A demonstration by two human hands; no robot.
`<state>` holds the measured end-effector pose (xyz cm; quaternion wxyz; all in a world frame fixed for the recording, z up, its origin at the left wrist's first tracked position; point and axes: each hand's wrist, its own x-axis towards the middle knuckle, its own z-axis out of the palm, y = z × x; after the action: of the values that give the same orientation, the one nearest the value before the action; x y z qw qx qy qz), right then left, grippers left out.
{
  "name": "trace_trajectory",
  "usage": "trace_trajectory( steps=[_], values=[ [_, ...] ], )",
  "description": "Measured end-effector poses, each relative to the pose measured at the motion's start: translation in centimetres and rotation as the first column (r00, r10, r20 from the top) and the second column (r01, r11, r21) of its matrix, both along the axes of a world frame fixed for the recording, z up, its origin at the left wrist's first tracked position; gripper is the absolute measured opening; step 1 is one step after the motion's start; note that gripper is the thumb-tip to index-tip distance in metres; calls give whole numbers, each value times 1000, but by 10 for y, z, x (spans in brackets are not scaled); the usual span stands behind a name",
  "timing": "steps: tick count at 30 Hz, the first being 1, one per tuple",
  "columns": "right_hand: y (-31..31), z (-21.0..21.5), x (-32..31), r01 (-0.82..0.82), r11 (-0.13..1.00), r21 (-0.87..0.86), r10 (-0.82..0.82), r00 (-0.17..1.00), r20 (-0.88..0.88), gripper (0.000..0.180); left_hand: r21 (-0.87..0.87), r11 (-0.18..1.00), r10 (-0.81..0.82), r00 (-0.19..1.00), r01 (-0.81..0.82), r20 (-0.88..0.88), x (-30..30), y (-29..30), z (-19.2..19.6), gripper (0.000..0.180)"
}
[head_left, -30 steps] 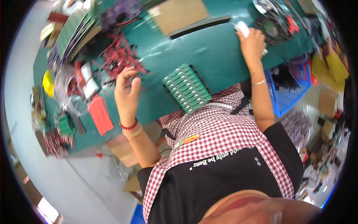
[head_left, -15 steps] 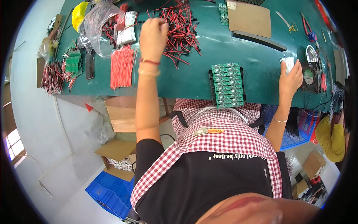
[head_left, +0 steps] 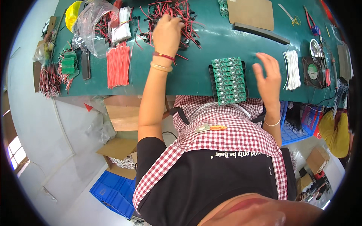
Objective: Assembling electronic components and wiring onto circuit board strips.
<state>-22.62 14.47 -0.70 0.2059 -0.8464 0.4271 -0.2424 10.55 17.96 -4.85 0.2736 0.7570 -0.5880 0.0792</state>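
Note:
My left hand (head_left: pixel 167 34) is over a loose pile of red and black wires (head_left: pixel 189 34) at the back of the bench. Its fingers are curled down and closed among the wires; the fingertips are partly hidden. To the right, my right hand (head_left: pixel 269 80) hovers over the bench's near edge, open, with thumb and fingers apart and nothing seen in it. Between the hands, a panel of small green circuit boards (head_left: pixel 229 81) rests on a black holder at the near edge. A bundle of white wires (head_left: pixel 292 70) lies right of my right hand.
Red wires (head_left: pixel 118 66) lie in a neat row at left, below a white bundle (head_left: pixel 122 25) and a clear plastic bag (head_left: pixel 95 28). Wired green boards (head_left: pixel 69 63) sit farther left. A dark bar (head_left: pixel 261 33) edges a cardboard sheet (head_left: pixel 250 14). A black fan (head_left: pixel 314 72) stands at right.
My right hand has left the white wires and moved left, toward the circuit boards, opening. My left hand has shifted right, onto the wire pile. The view has shifted slightly.

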Motion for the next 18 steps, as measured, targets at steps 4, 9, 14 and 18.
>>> trace_trajectory(
  steps=[4,9,14,18],
  values=[
    [38,0,28,-311,950,13,308,933,-186,99,-39,998,-45,999,45,-12,7,-4,16,20],
    [59,-24,44,-324,941,96,337,888,-313,109,-189,977,-73,990,95,118,0,-2,23,19],
    [59,-24,43,-307,942,135,334,896,-293,103,-264,964,-133,788,-39,-601,-51,38,57,17],
    [63,-22,37,-295,945,143,325,900,-289,102,194,961,-1,704,197,-710,-106,87,57,17]
  ],
)
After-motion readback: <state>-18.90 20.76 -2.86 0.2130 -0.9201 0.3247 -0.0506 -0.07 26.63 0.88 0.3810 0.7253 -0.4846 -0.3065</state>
